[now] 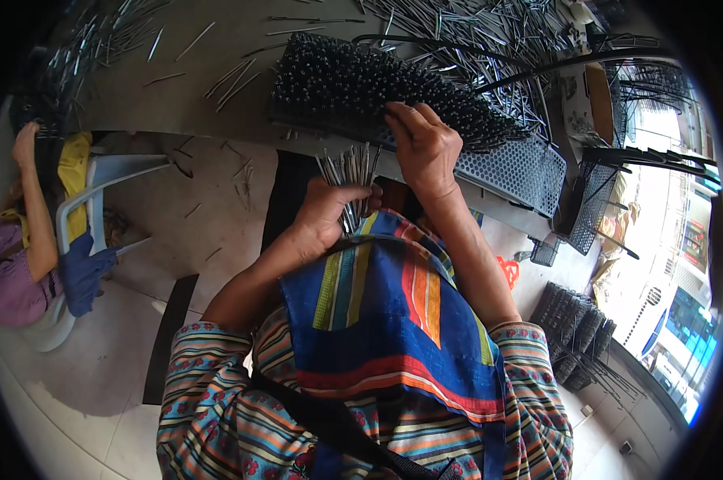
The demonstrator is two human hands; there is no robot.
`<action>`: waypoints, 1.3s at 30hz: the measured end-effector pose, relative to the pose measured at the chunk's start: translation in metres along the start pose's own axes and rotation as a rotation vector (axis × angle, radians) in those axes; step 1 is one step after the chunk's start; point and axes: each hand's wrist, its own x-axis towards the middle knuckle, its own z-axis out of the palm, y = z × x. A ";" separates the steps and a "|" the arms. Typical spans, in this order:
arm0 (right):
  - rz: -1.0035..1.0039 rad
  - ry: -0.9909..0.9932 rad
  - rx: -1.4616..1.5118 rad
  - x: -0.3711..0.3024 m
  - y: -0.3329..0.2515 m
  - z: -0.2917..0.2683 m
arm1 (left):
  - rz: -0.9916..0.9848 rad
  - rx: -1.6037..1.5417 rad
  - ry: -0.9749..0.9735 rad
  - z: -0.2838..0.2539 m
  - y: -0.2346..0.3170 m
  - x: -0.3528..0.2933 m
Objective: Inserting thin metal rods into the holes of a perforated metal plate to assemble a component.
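Tbl (137, 104) ahead, rods (350, 170) lengthwise twd it in L hand (321, 211)

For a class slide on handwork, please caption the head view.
Left hand gripping thin metallic rods, right hand at a partly filled perforated tray.

Pale plastic armchair (121, 166), left of frame; dark-blue cloth (89, 272) draped on it. Purple-clad co-worker (17, 288), far left. Black wire racks (568, 328) stacked, lower right.
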 end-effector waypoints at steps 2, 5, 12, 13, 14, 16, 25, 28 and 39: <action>0.009 -0.023 -0.040 -0.004 -0.002 -0.004 | 0.022 -0.013 -0.032 -0.001 0.000 0.001; 0.004 -0.098 -0.114 -0.005 -0.003 -0.007 | 0.031 -0.006 -0.055 0.000 0.002 0.000; 0.047 -0.178 -0.225 -0.006 -0.001 -0.003 | 0.027 -0.017 -0.073 0.000 0.003 -0.002; 0.049 -0.177 -0.228 -0.006 -0.001 -0.004 | 0.024 -0.016 -0.076 0.001 0.003 -0.002; 0.047 -0.188 -0.230 -0.005 -0.001 -0.007 | 0.023 -0.010 -0.101 0.002 0.004 -0.002; 0.045 -0.196 -0.230 -0.004 -0.002 -0.009 | 0.025 -0.002 -0.125 0.001 0.004 -0.002; 0.062 -0.393 -0.241 -0.002 -0.007 -0.011 | 0.000 0.008 -0.082 -0.002 0.007 -0.004; 0.074 -0.382 -0.244 -0.004 -0.004 -0.008 | -0.002 -0.007 -0.097 -0.001 0.009 -0.004; 0.678 -0.438 0.881 -0.051 -0.001 -0.015 | -0.012 0.108 -0.191 0.012 0.011 -0.011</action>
